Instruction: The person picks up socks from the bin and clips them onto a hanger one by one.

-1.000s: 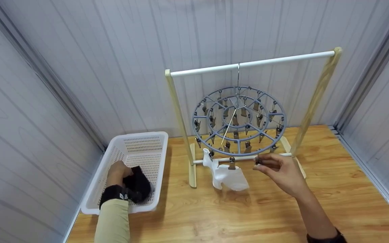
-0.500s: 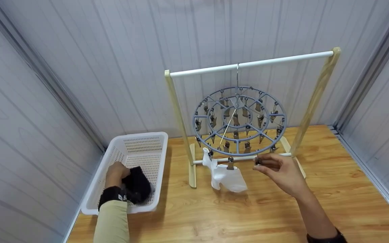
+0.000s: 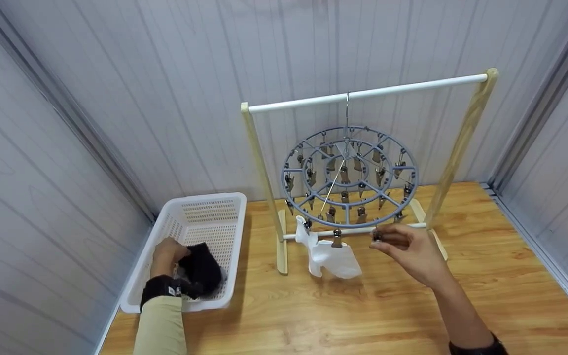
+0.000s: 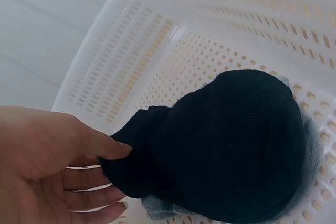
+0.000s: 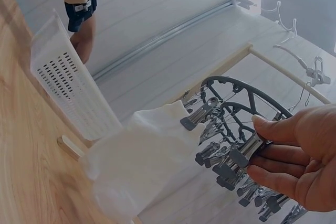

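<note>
Inside the white basket (image 3: pixel 238 231), my left hand (image 3: pixel 168 254) pinches the edge of a black sock-like cloth (image 3: pixel 202 268). The left wrist view shows thumb and fingers of this hand (image 4: pixel 58 166) on the narrow end of the dark cloth (image 4: pixel 231 145), with grey fabric beneath it. My right hand (image 3: pixel 414 251) pinches a metal clip (image 3: pixel 376 235) at the front right of the round grey hanger (image 3: pixel 348 223). In the right wrist view, thumb and fingertips of the hand (image 5: pixel 299 156) hold the clip (image 5: pixel 247 149). A white cloth (image 3: pixel 336 260) hangs from clips left of it.
The hanger hooks over the white bar (image 3: pixel 412 88) of a wooden-legged stand (image 3: pixel 461 148). Several clips (image 3: pixel 361 214) dangle from its rings. The stand and basket rest on a wooden table (image 3: pixel 313 320), with panel walls (image 3: pixel 190 98) behind and at both sides.
My left hand has shifted slightly left in the basket, still at the black cloth. The hanging white cloth has swung a little. My right hand has stayed at its clip.
</note>
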Demonstrator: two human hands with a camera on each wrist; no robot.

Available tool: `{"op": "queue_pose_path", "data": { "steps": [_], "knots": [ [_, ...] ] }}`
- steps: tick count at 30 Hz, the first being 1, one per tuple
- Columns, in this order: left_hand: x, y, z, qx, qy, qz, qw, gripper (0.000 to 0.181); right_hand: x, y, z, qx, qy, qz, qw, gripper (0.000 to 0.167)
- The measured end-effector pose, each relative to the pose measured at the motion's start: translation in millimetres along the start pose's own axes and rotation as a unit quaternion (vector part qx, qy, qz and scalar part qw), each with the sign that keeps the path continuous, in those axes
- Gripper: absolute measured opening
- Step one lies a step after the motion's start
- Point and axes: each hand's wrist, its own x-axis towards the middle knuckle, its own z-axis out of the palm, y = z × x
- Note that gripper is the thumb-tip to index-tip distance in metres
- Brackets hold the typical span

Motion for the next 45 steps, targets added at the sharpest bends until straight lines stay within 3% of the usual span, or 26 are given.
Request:
{"op": "queue_pose_path", "data": {
  "steps": [4, 11, 18, 33, 40, 45],
  "knots": [
    [-1.4, -0.9, 0.4, -0.055, 0.001, -0.002, 0.9985, 0.033, -0.1, 0, 0, 0.001, -0.003, -0.002, 1.0, 0.032],
    [-4.9, -2.8, 1.0, -0.072, 0.025, 0.03, 0.9966, 0.045, 0.2, 0, -1, 0.007, -0.006, -0.001, 1.0, 0.03],
    [-13.6, -5.1, 7.4, -0.152, 0.062, 0.047, 0.9854, 0.048, 0.1, 0, -1, 0.0, -0.002, -0.009, 1.0, 0.029],
    [-34.3, 2.4, 20.2, -0.156, 0.142, 0.082, 0.9741, 0.038, -0.6, -2, 0, 0.003, -0.009, 0.006, 0.9999, 0.03],
    [-48.7, 10.2, 29.1, -0.162, 0.227, 0.109, 0.9542, 0.035, -0.4, -2, -1, 0.001, -0.008, -0.006, 1.0, 0.026],
    [-59.1, 16.6, 37.2, -0.179, 0.268, 0.122, 0.9387, 0.03, 0.1, -1, -1, 0.005, -0.01, -0.007, 0.9999, 0.028]
  ]
}}
